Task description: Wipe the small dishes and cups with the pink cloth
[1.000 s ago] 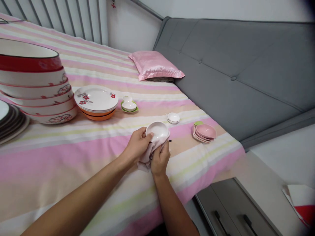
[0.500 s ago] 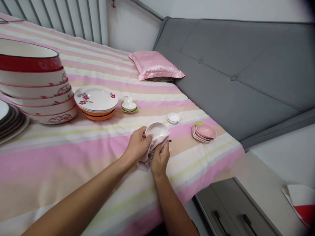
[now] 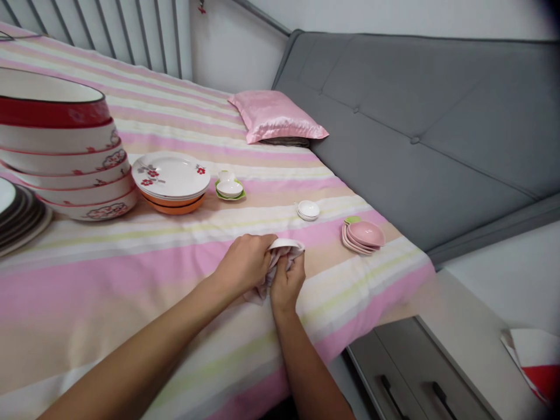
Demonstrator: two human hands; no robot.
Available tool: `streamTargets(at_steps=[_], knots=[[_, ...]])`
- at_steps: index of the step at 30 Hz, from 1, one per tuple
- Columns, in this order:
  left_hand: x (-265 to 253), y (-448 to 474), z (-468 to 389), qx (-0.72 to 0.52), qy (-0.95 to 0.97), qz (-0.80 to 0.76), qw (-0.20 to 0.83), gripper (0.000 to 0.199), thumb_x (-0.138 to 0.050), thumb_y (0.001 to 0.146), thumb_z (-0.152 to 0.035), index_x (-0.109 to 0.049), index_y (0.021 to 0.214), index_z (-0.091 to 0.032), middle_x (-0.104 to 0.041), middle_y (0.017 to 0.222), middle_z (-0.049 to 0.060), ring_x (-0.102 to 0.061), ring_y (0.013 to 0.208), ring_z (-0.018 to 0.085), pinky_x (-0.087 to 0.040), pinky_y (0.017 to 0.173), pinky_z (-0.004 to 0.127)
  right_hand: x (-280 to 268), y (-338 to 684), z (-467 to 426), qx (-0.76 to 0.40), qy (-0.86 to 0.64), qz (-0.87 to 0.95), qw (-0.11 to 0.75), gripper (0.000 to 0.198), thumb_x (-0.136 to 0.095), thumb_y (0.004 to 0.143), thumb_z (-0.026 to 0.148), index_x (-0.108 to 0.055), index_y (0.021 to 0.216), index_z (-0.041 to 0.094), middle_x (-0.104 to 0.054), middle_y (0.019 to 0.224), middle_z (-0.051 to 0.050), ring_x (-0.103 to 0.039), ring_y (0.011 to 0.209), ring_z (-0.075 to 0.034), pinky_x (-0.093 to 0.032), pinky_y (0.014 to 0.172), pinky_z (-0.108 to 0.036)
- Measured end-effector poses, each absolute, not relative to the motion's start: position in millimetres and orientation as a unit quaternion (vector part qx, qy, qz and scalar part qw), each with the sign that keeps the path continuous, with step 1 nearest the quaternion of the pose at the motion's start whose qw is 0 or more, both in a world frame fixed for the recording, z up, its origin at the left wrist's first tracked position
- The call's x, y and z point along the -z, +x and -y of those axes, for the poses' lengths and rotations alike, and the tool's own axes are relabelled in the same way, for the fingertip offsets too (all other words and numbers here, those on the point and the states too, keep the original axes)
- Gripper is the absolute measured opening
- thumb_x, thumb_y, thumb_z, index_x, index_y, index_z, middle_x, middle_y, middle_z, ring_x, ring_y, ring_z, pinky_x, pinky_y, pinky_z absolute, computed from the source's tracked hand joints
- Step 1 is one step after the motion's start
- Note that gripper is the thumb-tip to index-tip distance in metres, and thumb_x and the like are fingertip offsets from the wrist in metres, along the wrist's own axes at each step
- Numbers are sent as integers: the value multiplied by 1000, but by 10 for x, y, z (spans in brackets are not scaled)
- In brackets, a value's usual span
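Between my hands, above the front part of the bed, is a small white dish (image 3: 286,242), tilted so that mostly its rim shows. My left hand (image 3: 250,261) is closed on the dish's left edge. A pale pinkish cloth (image 3: 273,265) is bunched against the dish and hangs down between my hands. My right hand (image 3: 287,283) is closed on the cloth and presses it to the right side of the dish. Much of the dish is hidden by fingers and cloth. Just beyond lie stacked small white saucers (image 3: 308,210).
Pink dishes (image 3: 366,234) are stacked at the right. Farther left stand small white dishes with green edges (image 3: 230,189), flowered plates (image 3: 175,174) on orange bowls, tall stacked red-and-white bowls (image 3: 65,140) and dark plates (image 3: 21,216). A pink pillow (image 3: 280,118) lies by the grey headboard (image 3: 415,116).
The dish has tipped from showing its inside to showing mostly its rim. My left hand has turned over its edge, and my right hand has shifted slightly up and right with the cloth.
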State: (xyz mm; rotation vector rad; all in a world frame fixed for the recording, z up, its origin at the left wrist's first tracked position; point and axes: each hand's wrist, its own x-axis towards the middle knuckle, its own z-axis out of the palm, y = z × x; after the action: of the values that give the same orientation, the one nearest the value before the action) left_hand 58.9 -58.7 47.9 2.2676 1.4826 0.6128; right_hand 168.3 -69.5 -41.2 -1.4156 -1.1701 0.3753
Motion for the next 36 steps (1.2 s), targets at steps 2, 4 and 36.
streamTargets(at_steps=[2, 4, 36], knots=[[-556, 550, 599, -165, 816, -535, 145, 25, -38, 74, -11, -62, 78, -18, -67, 72, 7, -61, 68, 21, -39, 60, 28, 406, 1669, 713, -134, -619, 521, 573, 20, -41, 86, 31, -52, 94, 17, -61, 74, -3, -56, 66, -17, -42, 60, -26], [-621, 508, 614, -114, 821, -547, 115, 25, -38, 74, -11, -62, 77, -17, -66, 70, 10, -62, 68, 24, -39, 58, 30, 411, 1651, 730, -98, -620, 546, 556, 24, -40, 87, 32, -52, 99, 16, -62, 74, -5, -58, 65, -19, -42, 58, -27], [-267, 663, 566, -72, 775, -615, 126, 37, -30, 86, -35, -62, 89, -16, -69, 87, 14, -65, 81, 27, -45, 63, 33, 467, 1703, 622, -260, -595, 450, 613, 22, -41, 87, 37, -51, 91, 19, -58, 80, 0, -55, 73, -14, -42, 68, -25]])
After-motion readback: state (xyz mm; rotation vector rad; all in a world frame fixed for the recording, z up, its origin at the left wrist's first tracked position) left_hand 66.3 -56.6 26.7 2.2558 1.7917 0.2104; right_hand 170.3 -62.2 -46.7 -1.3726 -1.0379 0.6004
